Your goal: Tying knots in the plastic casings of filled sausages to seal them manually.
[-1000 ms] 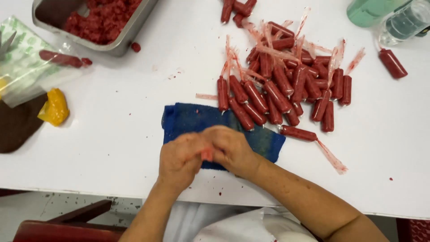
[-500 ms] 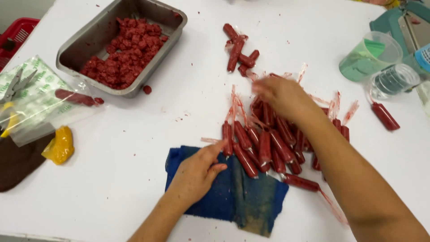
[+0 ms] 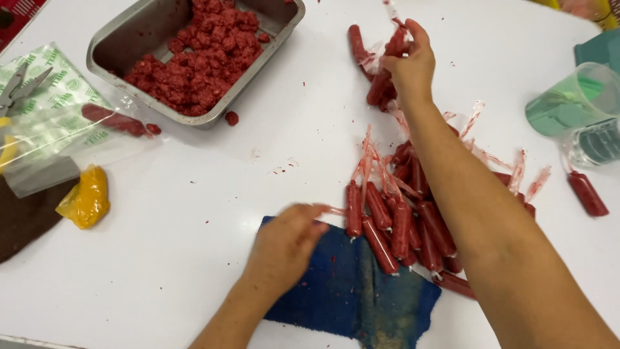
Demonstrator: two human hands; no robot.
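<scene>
At the far side of the table (image 3: 194, 213), the right hand (image 3: 408, 61) closes its grip around one filled red tube (image 3: 395, 45), lifting it from a small group of tubes (image 3: 361, 52) that lies apart from the rest. The left hand (image 3: 284, 249) rests flat on the blue cloth (image 3: 352, 291), fingers loose and holding nothing (its fingertips reach toward a thin strip of plastic at the cloth's edge).

Between the two hands lies the big pile of filled tubes (image 3: 400, 220), many with their twisted plastic tails still sticking up. One more tube (image 3: 588, 192) lies alone near the clear cups (image 3: 581, 116) at the right.

I judge the work is well advanced but not finished: many tubes are already filled, yet the metal tray (image 3: 123, 48) still holds a good amount of red minced filling (image 3: 200, 58). At the left, a plastic bag (image 3: 64, 123) with one red piece inside and scissors (image 3: 19, 84) wait beside a yellow lump (image 3: 84, 197).
</scene>
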